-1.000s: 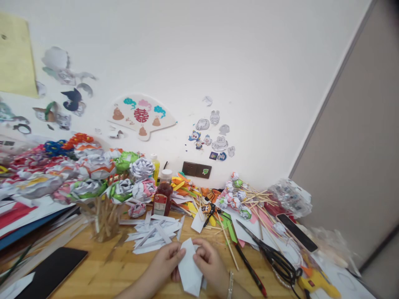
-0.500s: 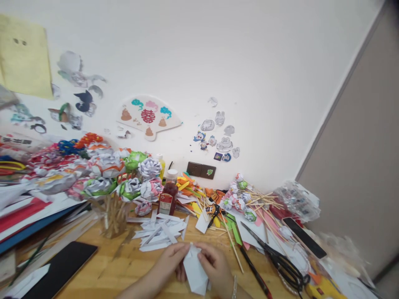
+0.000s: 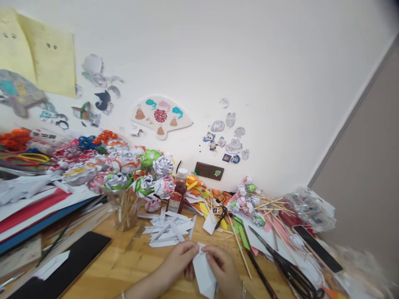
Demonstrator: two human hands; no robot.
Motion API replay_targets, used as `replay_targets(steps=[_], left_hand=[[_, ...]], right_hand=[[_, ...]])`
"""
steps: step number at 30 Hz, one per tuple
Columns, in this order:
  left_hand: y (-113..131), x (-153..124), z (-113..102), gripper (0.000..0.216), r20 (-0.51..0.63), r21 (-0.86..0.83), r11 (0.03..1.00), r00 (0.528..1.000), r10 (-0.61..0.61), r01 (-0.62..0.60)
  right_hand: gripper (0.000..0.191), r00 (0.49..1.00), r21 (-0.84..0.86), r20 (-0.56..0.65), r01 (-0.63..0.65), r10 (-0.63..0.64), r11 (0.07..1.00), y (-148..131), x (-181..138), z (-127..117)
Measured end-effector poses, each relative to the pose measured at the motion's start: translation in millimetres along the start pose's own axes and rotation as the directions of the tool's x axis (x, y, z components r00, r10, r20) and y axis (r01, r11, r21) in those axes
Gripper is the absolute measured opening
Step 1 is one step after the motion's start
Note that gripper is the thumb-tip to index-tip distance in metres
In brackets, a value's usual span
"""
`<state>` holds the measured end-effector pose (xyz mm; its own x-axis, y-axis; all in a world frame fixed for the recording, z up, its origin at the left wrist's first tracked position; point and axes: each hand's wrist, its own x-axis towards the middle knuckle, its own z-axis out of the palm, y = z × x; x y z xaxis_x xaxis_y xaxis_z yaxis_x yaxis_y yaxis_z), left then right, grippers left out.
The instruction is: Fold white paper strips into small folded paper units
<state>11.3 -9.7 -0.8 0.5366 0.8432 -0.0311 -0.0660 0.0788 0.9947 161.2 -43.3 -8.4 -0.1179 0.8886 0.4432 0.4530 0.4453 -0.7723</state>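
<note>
A folded white paper piece (image 3: pixel 204 274) is held between both hands low in the middle of the view, above the wooden table (image 3: pixel 124 265). My left hand (image 3: pixel 181 259) pinches its upper left edge with fingers closed. My right hand (image 3: pixel 222 265) grips its upper right side, fingers curled over the paper; a bracelet shows at that wrist. Just beyond the hands lies a heap of white paper strips (image 3: pixel 170 228).
A jar of paper flowers on sticks (image 3: pixel 124 178) stands left of centre, a red bottle (image 3: pixel 175 199) beside it. Black scissors (image 3: pixel 286 268), skewers with paper buds (image 3: pixel 252 203) and a phone (image 3: pixel 316 247) lie right. A black tablet (image 3: pixel 71 261) and stacked sheets lie left.
The view has swung left and slightly up, so everything has slid rightward in the picture. Both hands keep hold of the white paper, now lower in the picture.
</note>
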Motion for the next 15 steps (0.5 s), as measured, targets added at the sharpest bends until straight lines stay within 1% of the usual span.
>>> replay_targets(steps=[3, 6, 11, 15], left_hand=[[2.3, -0.7, 0.6, 0.042, -0.009, 0.019, 1.000, 1.000, -0.010, 0.011], [2.6, -0.9, 0.4, 0.042, 0.007, 0.020, 1.000, 1.000, -0.004, 0.004], [-0.5, -1.0, 0.1, 0.041, 0.041, 0.041, 0.999, 0.999, 0.014, -0.015], [-2.6, -1.6, 0.3, 0.041, 0.057, 0.048, 0.998, 0.998, 0.037, -0.039]], right_hand=[[0.018, 1.000, 0.051, -0.007, -0.013, 0.013, 0.999, -1.6, 0.1, 0.6], [0.018, 1.000, 0.089, 0.001, -0.024, 0.024, 0.996, -4.5, -0.1, 0.7], [0.019, 1.000, 0.108, 0.021, -0.002, -0.001, 0.994, -7.0, -0.1, 0.3], [0.017, 1.000, 0.095, 0.002, -0.012, 0.012, 0.995, -4.3, 0.2, -0.4]])
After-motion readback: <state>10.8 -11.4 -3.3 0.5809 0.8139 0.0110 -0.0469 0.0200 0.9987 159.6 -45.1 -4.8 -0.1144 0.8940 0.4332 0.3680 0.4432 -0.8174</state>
